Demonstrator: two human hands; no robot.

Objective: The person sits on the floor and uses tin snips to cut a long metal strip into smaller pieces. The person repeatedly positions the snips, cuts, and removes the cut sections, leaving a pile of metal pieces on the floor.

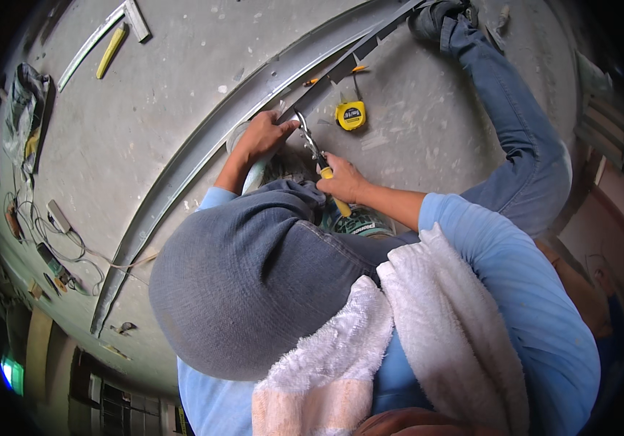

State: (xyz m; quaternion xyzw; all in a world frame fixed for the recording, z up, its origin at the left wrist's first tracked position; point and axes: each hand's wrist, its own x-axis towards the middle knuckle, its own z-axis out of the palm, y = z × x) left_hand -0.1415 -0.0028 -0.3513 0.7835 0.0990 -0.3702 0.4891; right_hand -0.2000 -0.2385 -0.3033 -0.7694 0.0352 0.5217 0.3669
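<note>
My left hand pinches the near end of a thin metal strip between thumb and fingers. Square notches cut one edge of the strip into tabs, and it runs up to my shoe at the upper right. My right hand is closed round the yellow handles of a pair of tin snips. The snips' jaws meet the strip's end beside my left fingertips; whether they are biting into it I cannot tell. A yellow tape measure lies on the floor just right of the jaws.
A long metal channel lies left of my hands. Farther left are a square, a yellow-handled tool, a power strip and tangled cords. A green-labelled can is under my right forearm. My bent leg borders the right.
</note>
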